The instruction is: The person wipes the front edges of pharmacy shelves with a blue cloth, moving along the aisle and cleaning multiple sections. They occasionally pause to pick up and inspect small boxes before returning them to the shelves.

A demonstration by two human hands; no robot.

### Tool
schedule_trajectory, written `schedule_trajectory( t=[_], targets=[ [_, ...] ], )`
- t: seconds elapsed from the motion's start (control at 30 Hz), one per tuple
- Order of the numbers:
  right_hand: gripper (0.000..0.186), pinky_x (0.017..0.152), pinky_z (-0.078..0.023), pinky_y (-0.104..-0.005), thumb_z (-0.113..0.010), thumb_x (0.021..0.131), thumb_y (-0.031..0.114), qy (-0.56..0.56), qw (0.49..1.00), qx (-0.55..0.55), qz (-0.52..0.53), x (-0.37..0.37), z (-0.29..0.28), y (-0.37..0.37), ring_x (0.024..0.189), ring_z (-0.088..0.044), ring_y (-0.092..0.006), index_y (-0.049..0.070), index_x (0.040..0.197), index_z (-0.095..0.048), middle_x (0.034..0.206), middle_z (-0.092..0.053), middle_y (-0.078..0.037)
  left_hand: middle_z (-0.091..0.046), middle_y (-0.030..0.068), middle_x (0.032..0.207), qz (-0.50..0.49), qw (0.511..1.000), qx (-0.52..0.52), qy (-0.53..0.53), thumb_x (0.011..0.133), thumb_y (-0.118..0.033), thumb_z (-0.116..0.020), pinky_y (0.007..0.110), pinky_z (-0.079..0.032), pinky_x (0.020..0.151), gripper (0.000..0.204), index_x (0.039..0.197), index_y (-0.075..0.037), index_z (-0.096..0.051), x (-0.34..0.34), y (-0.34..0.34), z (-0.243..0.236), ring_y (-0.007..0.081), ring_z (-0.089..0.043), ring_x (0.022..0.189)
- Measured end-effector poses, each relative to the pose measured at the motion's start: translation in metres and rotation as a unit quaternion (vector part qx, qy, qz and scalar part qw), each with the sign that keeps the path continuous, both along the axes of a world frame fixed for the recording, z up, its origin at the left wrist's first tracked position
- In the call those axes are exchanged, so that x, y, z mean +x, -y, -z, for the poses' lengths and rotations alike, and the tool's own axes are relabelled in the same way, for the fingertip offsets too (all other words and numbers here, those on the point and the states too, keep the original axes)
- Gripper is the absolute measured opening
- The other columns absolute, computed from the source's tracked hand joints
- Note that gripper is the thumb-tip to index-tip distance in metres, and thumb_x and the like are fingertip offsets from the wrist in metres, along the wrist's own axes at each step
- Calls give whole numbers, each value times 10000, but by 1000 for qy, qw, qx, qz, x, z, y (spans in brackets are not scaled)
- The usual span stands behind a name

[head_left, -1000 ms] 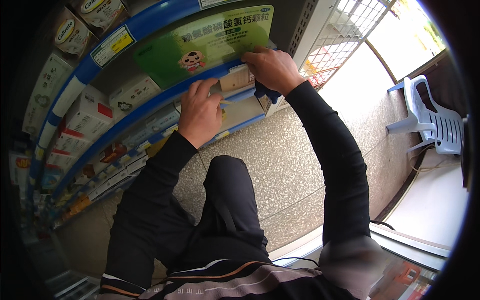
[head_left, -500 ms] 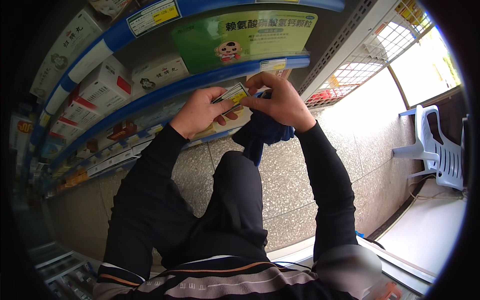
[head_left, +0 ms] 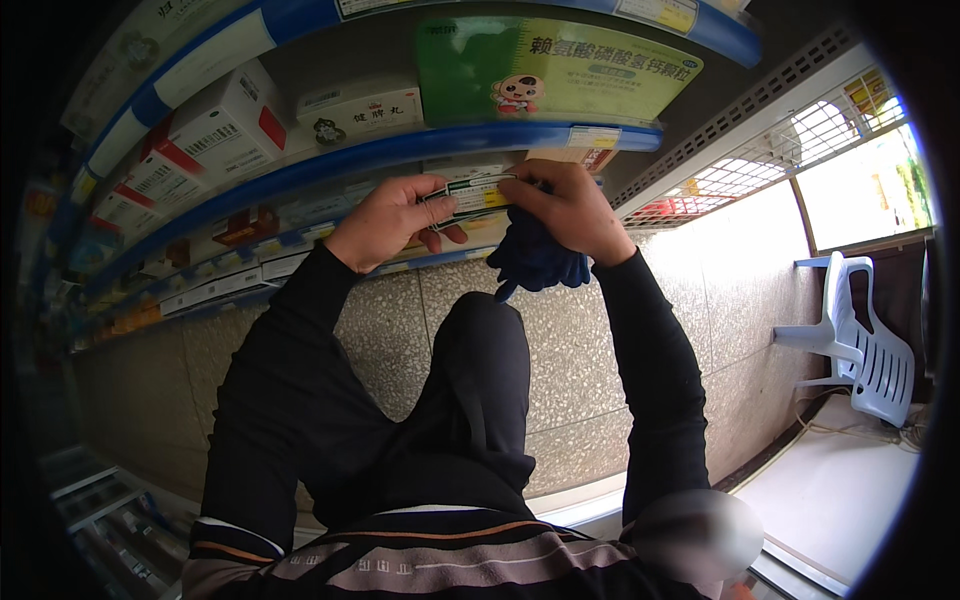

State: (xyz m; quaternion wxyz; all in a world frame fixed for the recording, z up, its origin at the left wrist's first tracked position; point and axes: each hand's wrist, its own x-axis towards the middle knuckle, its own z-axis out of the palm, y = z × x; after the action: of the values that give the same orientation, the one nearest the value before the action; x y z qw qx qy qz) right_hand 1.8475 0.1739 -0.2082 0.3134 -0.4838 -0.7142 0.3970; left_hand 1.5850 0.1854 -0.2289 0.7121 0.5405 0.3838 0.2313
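A small white label card with a green band and yellow patch point(head_left: 470, 198) is pinched between my two hands in front of the shelves. My left hand point(head_left: 390, 220) is closed on its left end, thumb on top and lower fingers curled behind it. My right hand point(head_left: 565, 200) grips the right end and also holds a dark blue cloth, apparently a glove point(head_left: 540, 262), which dangles below it. Behind them runs a blue shelf rail point(head_left: 640, 138), with a large green box point(head_left: 460, 75) standing just above it.
White and red boxes point(head_left: 215, 120) line the shelves at left. A white perforated upright point(head_left: 730, 125) and a wire rack point(head_left: 800, 140) are at right. A light blue plastic chair point(head_left: 870, 380) stands on the right of the speckled floor point(head_left: 610, 350), near a white panel point(head_left: 820, 480).
Both hands have come away from the rail under the green box with the label card between them. The card is now more level, and the view has shifted, lowering the chair in the picture.
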Motion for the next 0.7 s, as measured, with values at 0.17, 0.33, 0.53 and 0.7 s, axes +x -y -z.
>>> schedule_trajectory(
  t=[0.17, 0.33, 0.53, 0.7],
  targets=[
    [257, 827, -516, -273, -719, 950, 202, -49, 994, 84, 47, 7, 21, -8, 886, -672, -149, -1, 1107, -742, 891, -722, -101, -608, 139, 1331, -49, 940, 281, -189, 1056, -163, -591, 353, -559, 869, 250, 1233, 9, -630, -9, 4, -1, 253, -644, 1161],
    [213, 792, -521, -269, -732, 947, 152, -102, 984, 63, 134, 27, 0, -15, 847, -643, -98, -8, 1086, -755, 907, -731, -52, -509, 177, 1449, -90, 709, 625, -314, 987, -101, -653, 496, -450, 1038, 108, 996, 0, -690, 3, 11, 3, 386, -459, 1360],
    [217, 775, -531, -267, -759, 930, 159, -45, 981, 139, 126, 18, -1, -37, 836, -662, -100, 18, 1094, -755, 925, -750, -52, -550, 167, 1360, -132, 698, 616, -342, 933, -57, -678, 481, -438, 1010, 74, 960, 9, -699, 19, 8, 4, 382, -492, 1290],
    [178, 776, -559, -339, -735, 913, 151, 111, 957, 252, 94, -2, -11, -40, 855, -728, -263, 49, 1056, -764, 995, -748, -122, -571, 147, 1274, -136, 696, 620, -336, 903, -44, -694, 477, -440, 988, 73, 950, 11, -705, 24, 18, 0, 360, -518, 1208]
  ],
)
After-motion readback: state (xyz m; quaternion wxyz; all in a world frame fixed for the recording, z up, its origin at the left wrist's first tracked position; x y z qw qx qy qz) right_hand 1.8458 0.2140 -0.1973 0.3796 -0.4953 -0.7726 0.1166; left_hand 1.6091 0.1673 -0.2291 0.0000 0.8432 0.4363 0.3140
